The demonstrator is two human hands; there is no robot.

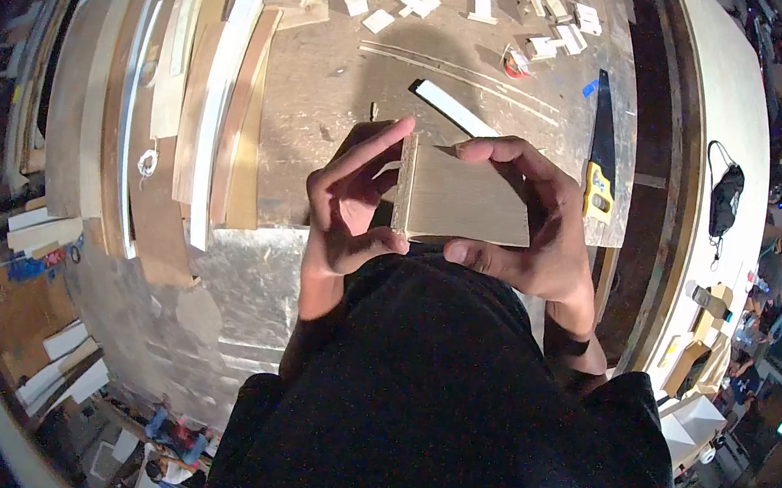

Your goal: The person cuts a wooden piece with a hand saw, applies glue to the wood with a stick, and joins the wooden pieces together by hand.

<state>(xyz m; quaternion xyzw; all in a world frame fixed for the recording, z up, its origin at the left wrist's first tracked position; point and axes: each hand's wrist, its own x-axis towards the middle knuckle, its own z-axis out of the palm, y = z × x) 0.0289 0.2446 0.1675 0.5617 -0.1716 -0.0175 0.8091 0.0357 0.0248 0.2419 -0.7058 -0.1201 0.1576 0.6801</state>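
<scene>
In front of my chest I hold a small flat wooden board (472,200) between both hands. Along its left side runs a narrow wooden strip (404,188) with a rough edge; I cannot tell whether it is joined to the board. My left hand (344,191) grips this side, index fingertip at the far end and thumb at the near end. From the right, my right hand (555,223) clasps the board, with fingers on the far edge and thumb on the near edge. Just beyond the board, a white strip with a black end (453,108) lies on the worktable (324,65).
Long planks (170,78) lie along the table's left side. Small wood pieces (421,2) are scattered at the back, near a tape roll (517,62). A yellow-handled handsaw (599,190) lies at the right edge. Farther right, a pale board (728,79) carries a black mask (726,198).
</scene>
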